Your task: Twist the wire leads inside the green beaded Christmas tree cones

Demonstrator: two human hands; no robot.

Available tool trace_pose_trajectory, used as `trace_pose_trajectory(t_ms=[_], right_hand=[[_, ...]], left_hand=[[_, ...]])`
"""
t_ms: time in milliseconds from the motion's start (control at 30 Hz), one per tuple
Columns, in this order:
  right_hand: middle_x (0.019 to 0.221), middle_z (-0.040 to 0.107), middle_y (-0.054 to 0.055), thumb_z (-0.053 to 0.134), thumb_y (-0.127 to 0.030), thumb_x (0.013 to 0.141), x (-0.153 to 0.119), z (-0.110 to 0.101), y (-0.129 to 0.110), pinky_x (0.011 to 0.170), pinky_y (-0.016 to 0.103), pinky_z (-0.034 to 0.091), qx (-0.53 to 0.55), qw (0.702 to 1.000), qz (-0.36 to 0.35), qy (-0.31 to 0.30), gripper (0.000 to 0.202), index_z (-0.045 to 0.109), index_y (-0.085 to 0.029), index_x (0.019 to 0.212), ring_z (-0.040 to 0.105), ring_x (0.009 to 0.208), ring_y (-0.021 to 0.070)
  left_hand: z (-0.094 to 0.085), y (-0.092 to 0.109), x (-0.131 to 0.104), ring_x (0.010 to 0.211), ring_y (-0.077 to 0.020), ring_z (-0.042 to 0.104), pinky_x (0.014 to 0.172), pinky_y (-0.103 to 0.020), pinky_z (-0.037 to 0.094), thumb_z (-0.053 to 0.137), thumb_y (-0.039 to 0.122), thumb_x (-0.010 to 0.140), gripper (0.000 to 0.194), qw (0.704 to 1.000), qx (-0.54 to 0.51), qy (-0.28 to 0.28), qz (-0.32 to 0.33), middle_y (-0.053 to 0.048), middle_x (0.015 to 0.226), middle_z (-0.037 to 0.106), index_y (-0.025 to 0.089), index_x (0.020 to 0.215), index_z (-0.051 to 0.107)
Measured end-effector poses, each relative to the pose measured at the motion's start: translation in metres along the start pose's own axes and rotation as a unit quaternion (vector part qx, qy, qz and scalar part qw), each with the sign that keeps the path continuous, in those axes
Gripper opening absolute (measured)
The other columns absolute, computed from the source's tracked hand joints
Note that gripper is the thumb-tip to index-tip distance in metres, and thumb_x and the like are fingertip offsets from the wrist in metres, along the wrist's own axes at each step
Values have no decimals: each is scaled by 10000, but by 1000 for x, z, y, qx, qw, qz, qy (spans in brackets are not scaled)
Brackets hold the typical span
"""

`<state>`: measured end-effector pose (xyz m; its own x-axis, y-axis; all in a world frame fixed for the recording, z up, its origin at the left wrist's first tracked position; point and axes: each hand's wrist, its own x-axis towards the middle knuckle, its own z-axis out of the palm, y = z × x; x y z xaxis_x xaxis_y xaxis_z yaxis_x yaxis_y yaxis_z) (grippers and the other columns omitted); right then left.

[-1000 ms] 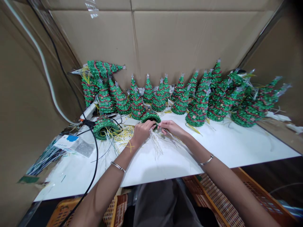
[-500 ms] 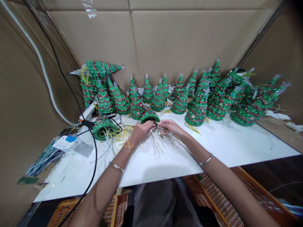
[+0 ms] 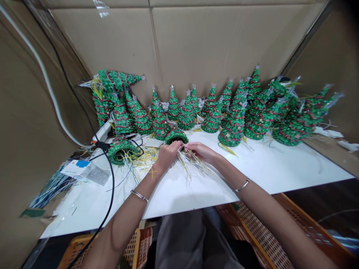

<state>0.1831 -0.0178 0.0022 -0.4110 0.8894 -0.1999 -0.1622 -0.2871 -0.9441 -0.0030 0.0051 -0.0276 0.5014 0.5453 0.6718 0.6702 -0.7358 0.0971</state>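
A small green Christmas tree [image 3: 177,135] lies on its side at the middle of the white table, its hollow base turned toward me. White and yellow wires [image 3: 185,164] spill out of that base onto the tabletop. Just before the opening, my left hand [image 3: 168,153] is closed on some of the wires. My right hand [image 3: 200,151] meets it from the right, fingertips pinched on wires as well. The fingertips of both hands almost touch; exactly which wires each one grips is too small to tell. A second tipped tree [image 3: 122,149] lies to the left with wires trailing from its base.
Several decorated trees [image 3: 186,114] stand along the cardboard wall [image 3: 224,41]. A black cable [image 3: 113,183] crosses the left side of the white table [image 3: 266,164]. A plastic bag [image 3: 97,175] and bundled dark wires [image 3: 52,186] lie left. Orange crates [image 3: 252,228] sit below the table edge.
My fingertips have drawn closer together in front of the tree's base, and the wires between them have shifted. The whole view has moved slightly.
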Motion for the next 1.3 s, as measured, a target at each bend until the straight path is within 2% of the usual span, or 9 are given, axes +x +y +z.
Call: trace_pose_trajectory(t_ms=[167,367,567,633,700,833,1000,1133,1300], right_hand=[[605,525,-13,704,-435,758,0,-2,-4,485,241,266,-56,998,-5,37,324,581,-145,684,461,522,88],[562,528,-13,534,-410,878,3,-10,-2,538,252,284,-239,964,-105,51,324,587,-164,674,407,517,100],[584,472,-20,470,-372,926,-2,-12,-5,603,265,283,-418,880,-198,108,344,483,-190,634,418,585,122],[590,455,-21,485,-360,921,-4,-10,-8,598,269,257,-470,844,-215,143,320,489,-192,649,390,587,125],[631,485,-12,506,-358,914,-7,-5,-11,610,269,263,-477,832,-240,152,289,526,-188,681,395,611,127],[716,560,8,531,-408,900,-9,5,-12,613,259,304,-367,888,-255,108,267,634,-177,812,429,652,129],[496,410,-48,516,-423,868,-8,11,-12,510,256,247,-157,970,-180,41,302,673,-165,860,350,492,107],[444,375,-77,593,-360,797,-8,11,-13,470,254,188,-100,986,-133,23,242,695,-166,899,282,425,85],[430,369,-76,590,-372,790,-4,8,-6,447,250,135,-78,988,-129,16,264,709,-149,866,254,402,73]], left_hand=[[-6,-3,0,664,-140,628,565,-234,387,435,266,983,230,1000,15,-12,9,-60,818,684,201,996,655],[-16,-1,4,768,-115,656,588,-209,410,470,230,968,154,999,-14,29,33,-78,1042,690,177,1005,611],[-13,4,5,670,-111,657,593,-208,436,499,285,970,159,996,-72,42,-30,-32,834,715,169,990,606],[-11,5,5,699,-119,675,606,-209,450,516,314,967,207,995,-75,53,-39,-47,877,730,165,1075,611],[-8,5,6,746,-128,688,627,-215,465,517,330,968,269,996,-75,50,-31,-71,961,735,167,1165,600],[-9,6,7,745,-138,664,629,-224,450,476,336,984,246,997,-74,18,-23,-72,913,716,165,1048,640],[-14,5,9,773,-142,597,652,-241,441,450,338,989,226,991,-125,13,-37,-51,879,632,178,920,594],[-12,0,11,787,-148,555,698,-268,458,459,342,983,198,983,-181,31,-23,-32,858,567,190,905,559],[-14,1,13,825,-155,555,753,-293,482,481,362,972,199,973,-218,45,-67,-27,866,568,203,880,557]])
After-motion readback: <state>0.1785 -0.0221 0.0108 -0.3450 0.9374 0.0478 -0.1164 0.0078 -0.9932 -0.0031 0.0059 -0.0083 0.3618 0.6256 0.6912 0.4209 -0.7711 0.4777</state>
